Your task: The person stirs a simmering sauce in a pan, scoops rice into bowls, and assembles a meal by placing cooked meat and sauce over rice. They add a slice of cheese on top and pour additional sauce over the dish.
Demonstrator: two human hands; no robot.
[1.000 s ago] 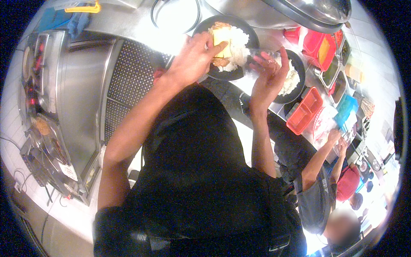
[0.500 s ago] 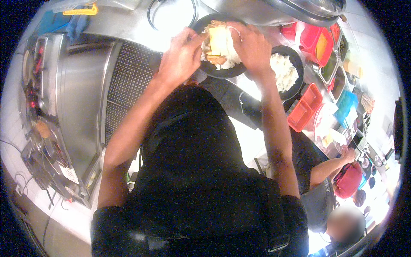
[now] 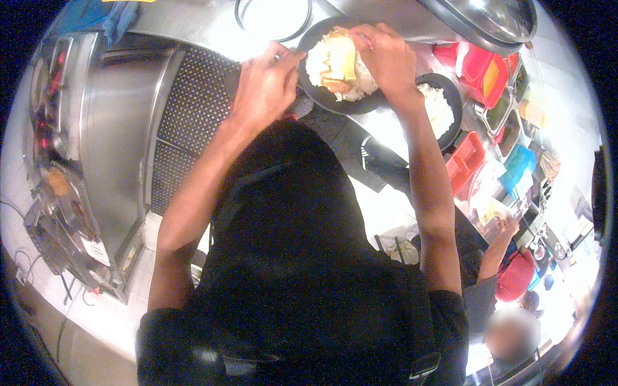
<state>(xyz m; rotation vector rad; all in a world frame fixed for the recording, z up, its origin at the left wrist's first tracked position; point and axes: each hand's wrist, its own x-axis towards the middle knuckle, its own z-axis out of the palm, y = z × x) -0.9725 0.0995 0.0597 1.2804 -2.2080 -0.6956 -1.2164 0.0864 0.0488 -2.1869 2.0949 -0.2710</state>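
A black bowl (image 3: 308, 83) holds white rice with browned pieces, perhaps cutlet, and a yellow cheese slice (image 3: 342, 59) laid over them. From the right, my right hand (image 3: 391, 63) reaches over the bowl, its bent fingers closed at the slice's upper right edge. At the bowl's left rim is my left hand (image 3: 265, 82), fingers curled and pressed together. Whether those fingertips hold anything is too small to tell. A second black bowl of white rice (image 3: 439, 110) sits to the right, partly behind my right forearm.
A black ring (image 3: 308, 26) lies on the steel counter beside the bowl. Red containers (image 3: 465, 164) and steel food pans (image 3: 508, 135) line the right side. A perforated panel (image 3: 193, 96) is on the left. A co-worker (image 3: 496, 257) stands at lower right, a hand near the counter.
My left hand has come away from the food to the bowl's left rim. My right hand stays at the cheese slice. The whole view has shifted slightly.
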